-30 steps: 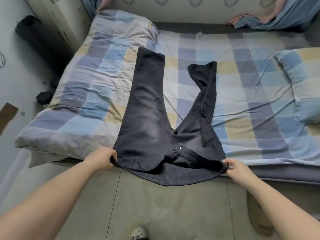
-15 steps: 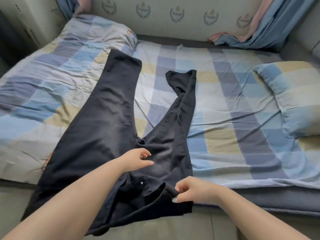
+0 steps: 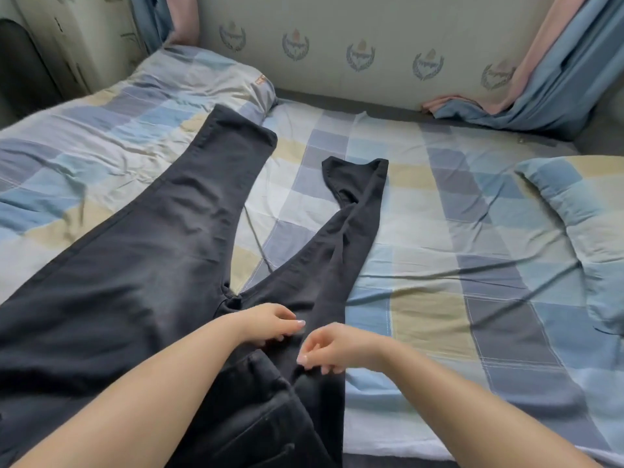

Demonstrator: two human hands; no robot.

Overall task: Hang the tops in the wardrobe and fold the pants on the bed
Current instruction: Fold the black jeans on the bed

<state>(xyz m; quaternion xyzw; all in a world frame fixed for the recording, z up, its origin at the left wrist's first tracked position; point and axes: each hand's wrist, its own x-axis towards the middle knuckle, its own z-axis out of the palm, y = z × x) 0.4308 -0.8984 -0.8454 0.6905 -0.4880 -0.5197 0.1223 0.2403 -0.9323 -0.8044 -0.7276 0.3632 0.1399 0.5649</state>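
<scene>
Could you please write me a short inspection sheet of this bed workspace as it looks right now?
Surface: bed with a wrinkled checked sheet.
Job's things: black pants spread out, unfolded, right leg twisted narrow.
Clutter: pillow at right, folded quilt at left.
Grips: left hand rests on the pants near the crotch; right hand loosely curled at the pants' edge, hold unclear.
Cables: nothing seen.
Surroundings: curtain at far right, patterned wall behind.

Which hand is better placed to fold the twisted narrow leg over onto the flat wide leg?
The right hand. It sits at the upper part of the narrow leg of the black pants, on its outer side; the left hand lies nearer the crotch.
</scene>
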